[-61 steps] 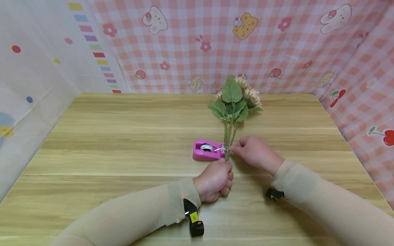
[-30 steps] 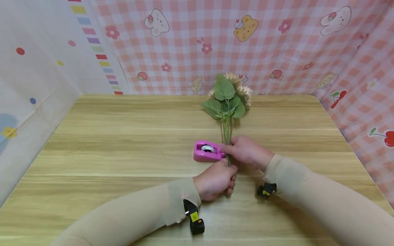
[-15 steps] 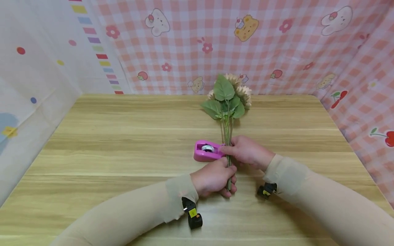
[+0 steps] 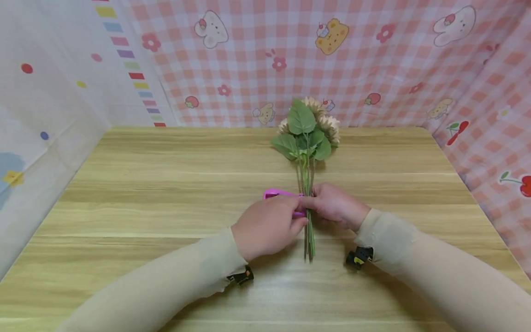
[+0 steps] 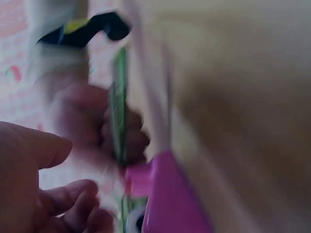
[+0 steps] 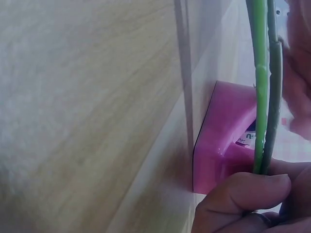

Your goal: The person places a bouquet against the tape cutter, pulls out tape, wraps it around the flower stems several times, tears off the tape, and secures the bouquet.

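Note:
A bunch of artificial sunflowers (image 4: 308,127) with green leaves lies on the wooden table (image 4: 166,184), its stems (image 4: 309,240) pointing toward me. My right hand (image 4: 319,203) grips the stems midway; in the right wrist view its thumb (image 6: 243,194) curls round the green stems (image 6: 260,97). My left hand (image 4: 286,223) hovers over the pink tape dispenser (image 4: 277,193) just left of the stems and hides most of it. In the blurred left wrist view the left hand's fingers (image 5: 68,194) are loosely curled and hold nothing, beside the dispenser (image 5: 165,199) and the stems (image 5: 118,111).
Pink checked cloth (image 4: 373,69) with cartoon animals hangs behind and to the right of the table, and white dotted cloth (image 4: 50,92) hangs on the left. Black wrist-camera clips (image 4: 358,257) sit under each sleeve.
My left hand let go of the lower stem ends and moved up and left over the tape dispenser. The right hand shifted its grip onto the stems and the bunch now lies flat.

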{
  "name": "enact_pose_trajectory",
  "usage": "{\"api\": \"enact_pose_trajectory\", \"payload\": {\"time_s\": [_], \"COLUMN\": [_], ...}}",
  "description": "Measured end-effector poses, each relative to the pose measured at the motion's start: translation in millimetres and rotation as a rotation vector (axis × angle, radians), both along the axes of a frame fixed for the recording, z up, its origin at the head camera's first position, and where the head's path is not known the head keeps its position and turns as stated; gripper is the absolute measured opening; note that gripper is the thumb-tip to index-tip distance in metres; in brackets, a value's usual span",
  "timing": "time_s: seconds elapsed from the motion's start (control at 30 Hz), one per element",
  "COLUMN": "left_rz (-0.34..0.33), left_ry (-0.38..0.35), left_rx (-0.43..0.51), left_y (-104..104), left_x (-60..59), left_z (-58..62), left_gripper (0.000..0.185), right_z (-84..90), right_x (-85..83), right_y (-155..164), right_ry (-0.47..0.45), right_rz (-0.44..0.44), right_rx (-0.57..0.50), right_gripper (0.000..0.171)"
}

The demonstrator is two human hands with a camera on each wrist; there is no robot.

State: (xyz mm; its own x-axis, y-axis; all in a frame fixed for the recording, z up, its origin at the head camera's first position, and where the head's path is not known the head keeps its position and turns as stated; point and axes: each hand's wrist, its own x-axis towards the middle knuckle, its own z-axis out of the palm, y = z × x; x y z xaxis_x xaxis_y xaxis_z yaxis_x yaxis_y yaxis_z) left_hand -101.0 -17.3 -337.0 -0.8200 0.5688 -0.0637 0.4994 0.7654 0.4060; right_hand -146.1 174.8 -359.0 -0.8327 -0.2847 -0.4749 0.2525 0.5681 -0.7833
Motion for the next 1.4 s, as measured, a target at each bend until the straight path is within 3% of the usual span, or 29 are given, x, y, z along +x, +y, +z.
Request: {"api": "enact_pose_trajectory", "payload": {"time_s": [0.07, 0.17, 0.3, 0.43, 0.6, 1.4], "left_rz": [0.011, 0.041, 0.036, 0.0, -0.003, 0.01], "left_ry": [0.125, 0.204, 0.102, 0.018, 0.01, -0.007], "left_rx": [-0.001, -0.038, -0.111, -0.126, -0.135, -0.173], "left_y": [-8, -20, -29, -30, -30, -29], "left_x": [-7.9, -23.2, -37.9, -43.6, -44.3, -46.0], "left_z": [4.0, 1.6, -7.9, -13.2, -12.0, -11.2], "left_gripper": [0.041, 0.061, 0.081, 0.072, 0.064, 0.065], "right_z": [1.0, 2.6, 3.8, 4.6, 7.0, 10.0], "right_x": [0.2, 0.4, 1.3, 2.6, 4.0, 9.0], "right_y": [-1, -1, -1, 0, -1, 2], "right_ry": [-0.006, -0.024, -0.032, -0.029, -0.028, 0.012], "right_rz": [-0.003, -0.01, -0.008, -0.016, -0.029, -0.024], "right_rx": [-0.003, 0.008, 0.022, 0.018, 0.007, -0.136], "right_gripper": [0.024, 0.024, 0.025, 0.026, 0.023, 0.02]}}
